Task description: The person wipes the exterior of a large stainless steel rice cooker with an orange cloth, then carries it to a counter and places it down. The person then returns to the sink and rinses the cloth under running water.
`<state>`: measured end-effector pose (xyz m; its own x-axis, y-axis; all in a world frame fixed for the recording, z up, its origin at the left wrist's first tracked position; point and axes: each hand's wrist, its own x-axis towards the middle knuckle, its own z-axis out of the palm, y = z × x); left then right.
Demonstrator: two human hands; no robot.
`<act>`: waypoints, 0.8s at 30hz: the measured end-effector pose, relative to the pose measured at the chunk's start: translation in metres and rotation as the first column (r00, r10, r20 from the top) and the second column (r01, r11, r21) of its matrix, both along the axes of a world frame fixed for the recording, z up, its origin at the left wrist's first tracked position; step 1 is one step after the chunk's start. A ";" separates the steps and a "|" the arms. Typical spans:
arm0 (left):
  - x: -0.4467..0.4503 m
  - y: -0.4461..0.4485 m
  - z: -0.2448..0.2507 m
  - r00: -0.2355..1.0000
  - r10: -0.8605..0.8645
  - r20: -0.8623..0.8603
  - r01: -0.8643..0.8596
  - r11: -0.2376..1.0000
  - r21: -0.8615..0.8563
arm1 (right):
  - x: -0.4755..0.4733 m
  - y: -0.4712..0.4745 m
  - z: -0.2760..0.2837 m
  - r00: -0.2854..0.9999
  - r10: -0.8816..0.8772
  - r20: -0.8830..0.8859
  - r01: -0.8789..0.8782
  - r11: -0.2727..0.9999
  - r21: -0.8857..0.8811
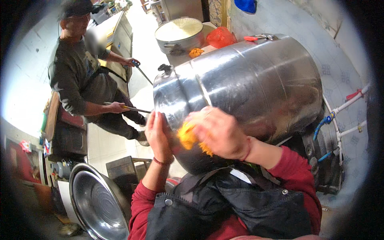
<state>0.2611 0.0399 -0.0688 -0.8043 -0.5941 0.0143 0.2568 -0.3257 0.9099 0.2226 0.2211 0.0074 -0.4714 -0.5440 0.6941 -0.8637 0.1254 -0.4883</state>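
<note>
A large stainless-steel drum [249,81] lies tilted on its side before me, with a latch handle [259,37] on its upper side and a black-capped fitting [164,68] near its left end. My left hand [157,138] holds the drum's left rim, fingers pointing up along it. A crumpled orange cloth [187,135] is bunched in my right hand [220,132], pressed to the drum's near side close to that end. The right hand is blurred. Part of the drum's underside is hidden behind my arms and the black apron [261,198].
Another person [81,66] stands at left, holding a blue-handled rod [143,72] and a second rod [135,109]. Behind the drum stand a round pot [180,45], a red plastic bag [221,37] and an orange cloth [196,53]. A metal basin [99,198] leans lower left; white pipes [349,103] run at right.
</note>
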 end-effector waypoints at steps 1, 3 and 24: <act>0.011 0.006 -0.003 1.000 0.002 -0.002 -0.002 0.996 0.089 | 0.003 -0.001 -0.002 0.992 0.021 0.127 -0.005 0.992 -0.128; 0.023 0.011 -0.009 0.985 0.063 0.161 -0.065 0.998 0.005 | 0.005 -0.005 -0.009 0.999 0.030 0.011 -0.031 0.999 0.028; 0.009 -0.010 -0.032 0.996 0.079 0.051 -0.080 0.997 -0.001 | -0.005 -0.033 -0.049 0.836 0.245 -0.491 -0.027 0.912 0.410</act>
